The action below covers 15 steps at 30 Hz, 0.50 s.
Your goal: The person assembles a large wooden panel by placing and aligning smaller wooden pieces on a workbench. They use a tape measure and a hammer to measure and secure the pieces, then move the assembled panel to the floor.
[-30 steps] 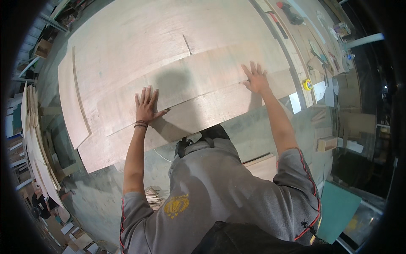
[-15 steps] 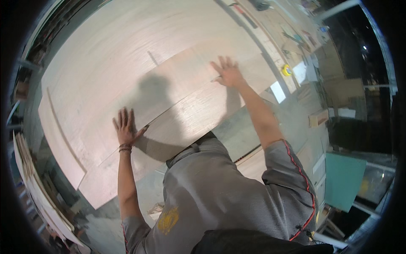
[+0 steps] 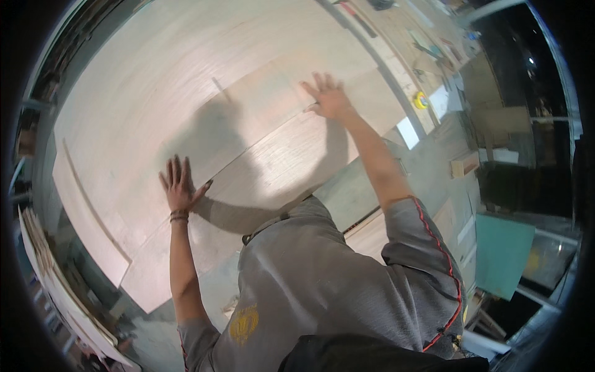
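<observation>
Pale, thin wooden sheets (image 3: 260,56) lie broad and overlapping in front of me. A narrower sheet (image 3: 291,149) on the near side meets the wood beyond it along a thin straight seam. My left hand (image 3: 180,186) rests flat at the left part of this seam, fingers spread and thumb pointing along it. Farther off to the right, my right hand (image 3: 328,99) also presses flat near the seam with its fingers apart. Neither hand holds anything. My body's shadow falls across the wood between them, and the near edge of the sheet reaches my waist.
A narrow curved-looking wooden strip (image 3: 93,217) lies along the left side. A yellow tape measure (image 3: 420,100) sits on the cluttered bench to the right. Stacked thin boards (image 3: 56,285) stand at the lower left, and a green panel (image 3: 505,254) is at the right.
Both hands have shifted slightly left in the view, staying flat on the wood. The view itself has turned a little. Nothing has been picked up or let go.
</observation>
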Tool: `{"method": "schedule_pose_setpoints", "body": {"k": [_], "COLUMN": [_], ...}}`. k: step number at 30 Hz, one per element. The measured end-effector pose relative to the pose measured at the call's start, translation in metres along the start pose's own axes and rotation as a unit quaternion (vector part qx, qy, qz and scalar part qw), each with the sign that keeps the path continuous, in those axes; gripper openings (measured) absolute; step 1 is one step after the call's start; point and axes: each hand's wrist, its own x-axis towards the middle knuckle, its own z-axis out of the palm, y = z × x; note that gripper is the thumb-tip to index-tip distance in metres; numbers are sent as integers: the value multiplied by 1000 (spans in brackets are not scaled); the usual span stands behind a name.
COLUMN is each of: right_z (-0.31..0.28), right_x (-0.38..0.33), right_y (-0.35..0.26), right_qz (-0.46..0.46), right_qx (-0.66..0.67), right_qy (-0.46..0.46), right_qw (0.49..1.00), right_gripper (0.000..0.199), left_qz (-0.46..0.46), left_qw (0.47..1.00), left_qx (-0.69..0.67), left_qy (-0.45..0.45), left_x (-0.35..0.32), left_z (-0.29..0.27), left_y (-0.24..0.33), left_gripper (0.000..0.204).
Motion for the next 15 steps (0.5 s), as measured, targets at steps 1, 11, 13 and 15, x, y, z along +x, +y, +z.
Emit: {"method": "schedule_pose_setpoints", "body": {"k": [1,11,13,15], "right_z": [1,-10,-12,-13], "right_x": [3,27,32,38], "right_y": [-3,-8,-7,-9], "right_qz": [-1,-4,-2,2], "right_qx": [3,-15,-15,-13], "right_qy": [2,2,3,0], "right_qw": [1000,1000,1000,1000], "right_gripper": [85,86,86,86], "left_qz": [-2,-16,-14,-9], "left_qw": [1000,999,999,1000], "left_qx": [-1,-9,-9,-11], "left_qy": [-6,-32,-28,-24], "left_x": [1,26,33,39], "left_z": [-4,-12,-12,-14], "left_y": [-2,-16,-19,-21], "left_gripper": [106,106,106,105]}}
